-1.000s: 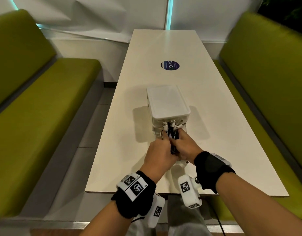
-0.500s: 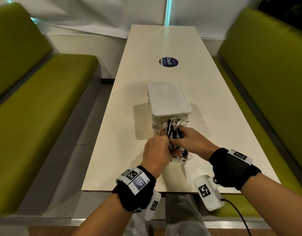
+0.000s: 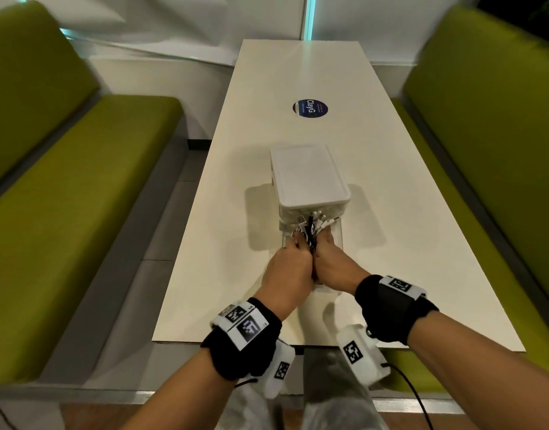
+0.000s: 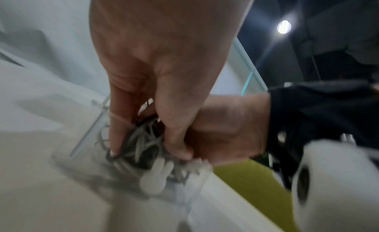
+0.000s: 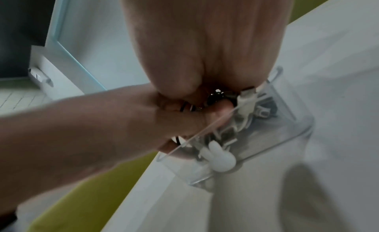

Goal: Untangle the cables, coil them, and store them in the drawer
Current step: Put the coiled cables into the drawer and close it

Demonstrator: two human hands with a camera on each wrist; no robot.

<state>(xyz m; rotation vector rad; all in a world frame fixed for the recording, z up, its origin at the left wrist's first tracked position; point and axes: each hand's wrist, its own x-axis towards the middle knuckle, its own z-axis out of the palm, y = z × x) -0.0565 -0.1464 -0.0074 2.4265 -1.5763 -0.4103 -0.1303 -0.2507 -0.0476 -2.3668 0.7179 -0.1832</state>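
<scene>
A bundle of black and white cables sits in the clear drawer, which is pulled out of the white storage box toward me. My left hand and right hand are pressed together over the drawer, both gripping the bundle. Plug ends fan out past the fingers toward the box. In the left wrist view my fingers curl around grey and black cable loops. The right wrist view shows white plugs inside the drawer, behind its rabbit-shaped knob.
The box stands mid-table on a long white table with a round blue sticker farther back. Green bench seats run along both sides. The table's near edge lies just behind my wrists.
My right hand has swung back in against the left, and both have closed tightly around the bundle low in the drawer. The box and drawer have stayed put.
</scene>
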